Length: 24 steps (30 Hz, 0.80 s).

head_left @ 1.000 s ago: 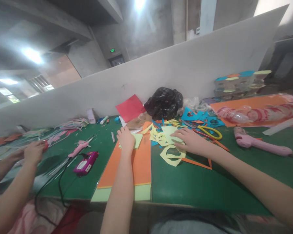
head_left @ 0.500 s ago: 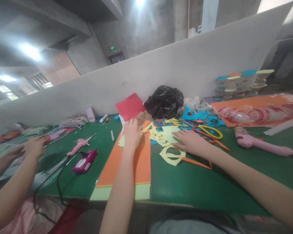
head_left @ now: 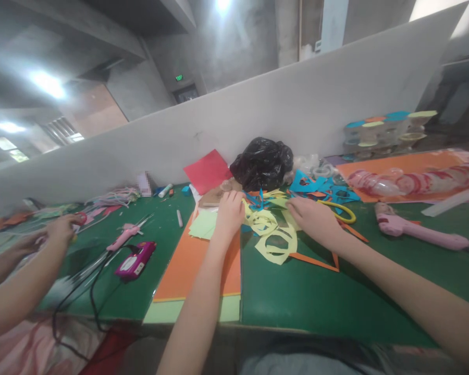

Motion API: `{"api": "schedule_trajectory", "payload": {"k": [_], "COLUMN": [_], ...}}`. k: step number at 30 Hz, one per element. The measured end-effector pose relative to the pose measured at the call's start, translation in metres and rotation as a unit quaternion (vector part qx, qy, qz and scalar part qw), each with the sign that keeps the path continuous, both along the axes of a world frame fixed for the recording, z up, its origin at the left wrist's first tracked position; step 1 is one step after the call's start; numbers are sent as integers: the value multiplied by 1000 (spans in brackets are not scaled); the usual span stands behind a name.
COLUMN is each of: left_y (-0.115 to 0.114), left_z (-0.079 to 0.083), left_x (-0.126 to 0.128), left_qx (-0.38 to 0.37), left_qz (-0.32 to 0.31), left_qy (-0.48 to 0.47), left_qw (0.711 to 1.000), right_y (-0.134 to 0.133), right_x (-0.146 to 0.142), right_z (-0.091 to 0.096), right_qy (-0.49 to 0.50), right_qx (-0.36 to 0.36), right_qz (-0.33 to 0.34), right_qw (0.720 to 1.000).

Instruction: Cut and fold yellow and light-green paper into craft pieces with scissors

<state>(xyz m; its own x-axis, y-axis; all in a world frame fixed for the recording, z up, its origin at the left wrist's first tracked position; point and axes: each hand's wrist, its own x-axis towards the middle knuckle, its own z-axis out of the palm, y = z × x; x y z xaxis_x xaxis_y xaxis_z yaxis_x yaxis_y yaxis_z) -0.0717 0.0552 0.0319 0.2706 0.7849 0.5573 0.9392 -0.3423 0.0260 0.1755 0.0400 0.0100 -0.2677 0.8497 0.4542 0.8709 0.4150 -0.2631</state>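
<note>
My right hand is closed on a piece of pale green paper, held tilted above the scrap heap. My left hand has its fingers pressed together and bent down at the left edge of the yellow paper scraps; what they grip, if anything, is hidden. Left of that hand, light green paper pieces lie on orange sheets. Below my right hand rests a yellow sheet with cut-out holes. Yellow-handled scissors are partly covered by the right hand.
A black plastic bag and red paper stand against the partition. Blue scraps lie behind my right hand. At right is a pink glue gun. Another person's hands work at left, near a purple power box.
My left hand has moved right, from the light green pieces to the yellow scraps, uncovering those pieces. The paper at my right hand has gone from lying flat to tilted in its fingers.
</note>
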Motion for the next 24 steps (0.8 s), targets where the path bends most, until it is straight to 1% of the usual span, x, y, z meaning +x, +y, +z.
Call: {"api": "schedule_trajectory", "payload": {"k": [2, 3, 4, 5, 6, 7, 8, 9, 10, 11, 12, 13, 15, 18, 21, 24], "left_y": [-3, -4, -5, -6, -6, -7, -8, -10, -12, -15, -18, -21, -27, -30, -31, -33], "left_z": [-3, -5, -7, -9, -11, -12, -12, -11, -9, -7, -4, -2, 2, 4, 6, 8], "left_x": [11, 19, 27, 35, 43, 51, 58, 63, 68, 70, 72, 73, 73, 73, 75, 78], "left_qx": [-5, -23, -57, -102, -155, -206, -251, -283, -300, -309, -311, -307, -298, -289, -284, -289], "left_qz": [-39, -55, -70, -82, -98, -119, -143, -170, -197, -223, -241, -249, -245, -221, -219, -220], "left_qy": [-105, -175, -252, -332, -411, -492, -563, -617, -654, -677, -691, -703, -719, -730, -729, -724], "left_qw": [994, 983, 964, 934, 893, 838, 774, 714, 666, 630, 606, 591, 577, 578, 583, 586], "right_y": [1, 1, 1, 1, 0, 0, -1, -2, -4, -5, -6, -6, -7, -6, -4, 0], "right_x": [6, 9, 12, 14, 15, 15, 14, 12, 9, 7, 5, 3, 1, 1, 1, 1], "right_z": [6, 8, 11, 12, 14, 14, 14, 13, 12, 11, 10, 9, 8, 7, 6, 4], "right_qy": [85, 123, 159, 190, 211, 217, 209, 189, 159, 127, 97, 73, 42, 35, 74, 151], "right_qx": [19, 29, 42, 59, 77, 95, 113, 131, 148, 165, 180, 194, 208, 206, 173, 112], "right_qz": [-40, -43, -35, -17, 10, 41, 74, 108, 140, 169, 193, 212, 239, 250, 232, 198], "right_qw": [995, 991, 986, 980, 975, 971, 969, 967, 966, 963, 960, 955, 948, 946, 954, 962]}}
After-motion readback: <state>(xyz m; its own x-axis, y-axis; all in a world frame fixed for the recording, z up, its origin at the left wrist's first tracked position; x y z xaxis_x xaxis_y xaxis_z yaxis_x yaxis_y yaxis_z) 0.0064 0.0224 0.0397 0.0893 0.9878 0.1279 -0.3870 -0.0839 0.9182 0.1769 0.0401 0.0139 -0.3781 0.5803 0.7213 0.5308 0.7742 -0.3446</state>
